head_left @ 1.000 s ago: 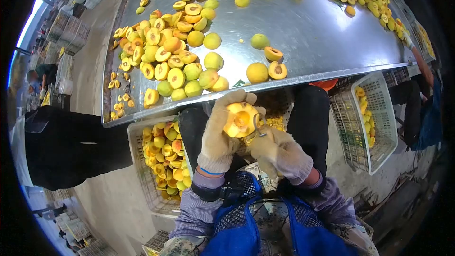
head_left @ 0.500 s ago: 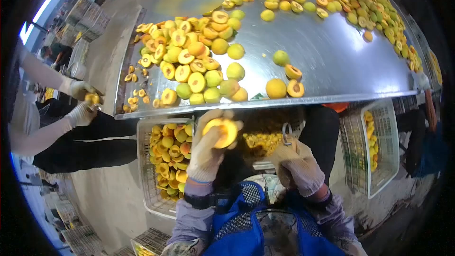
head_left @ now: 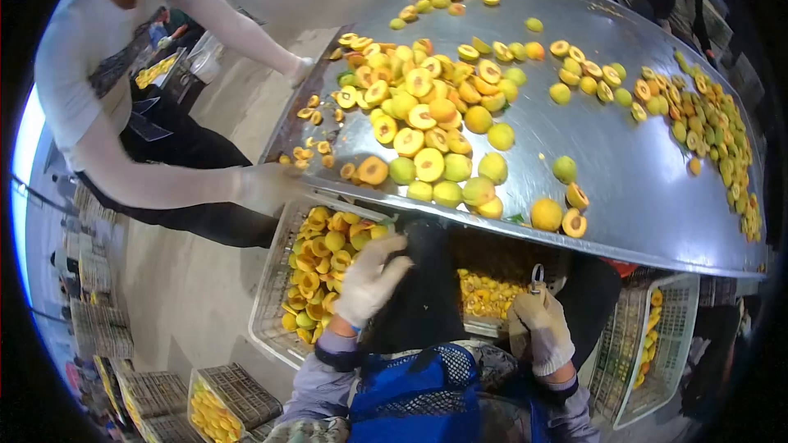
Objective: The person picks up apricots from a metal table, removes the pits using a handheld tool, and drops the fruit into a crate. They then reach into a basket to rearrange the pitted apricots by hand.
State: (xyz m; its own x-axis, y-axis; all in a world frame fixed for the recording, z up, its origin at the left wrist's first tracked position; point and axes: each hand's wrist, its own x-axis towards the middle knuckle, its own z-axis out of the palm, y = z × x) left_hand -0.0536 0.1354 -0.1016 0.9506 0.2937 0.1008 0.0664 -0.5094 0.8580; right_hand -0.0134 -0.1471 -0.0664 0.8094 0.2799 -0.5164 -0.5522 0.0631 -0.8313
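My left hand (head_left: 369, 280), in a pale glove, is empty with its fingers apart, beside the crate of halved fruit (head_left: 316, 267). In my right hand (head_left: 542, 324), also gloved, is a small metal tool (head_left: 538, 275) with a looped tip pointing up. Between my knees, below the table edge, lies a container of small yellow pieces (head_left: 488, 294). Whole and halved yellow-green fruit (head_left: 423, 115) is heaped on the metal table (head_left: 509, 172) in front of me, some halves showing brown centres.
A co-worker (head_left: 123, 107) leans in at the left, both hands by the table corner. Another crate (head_left: 648, 353) stands at the lower right, more crates (head_left: 217, 410) at the lower left. Another person (head_left: 677, 0) stands beyond the table.
The fruit half has left my left hand, which has opened over the left crate's edge. The view has shifted left. The co-worker has moved closer to the table, hands now at its corner.
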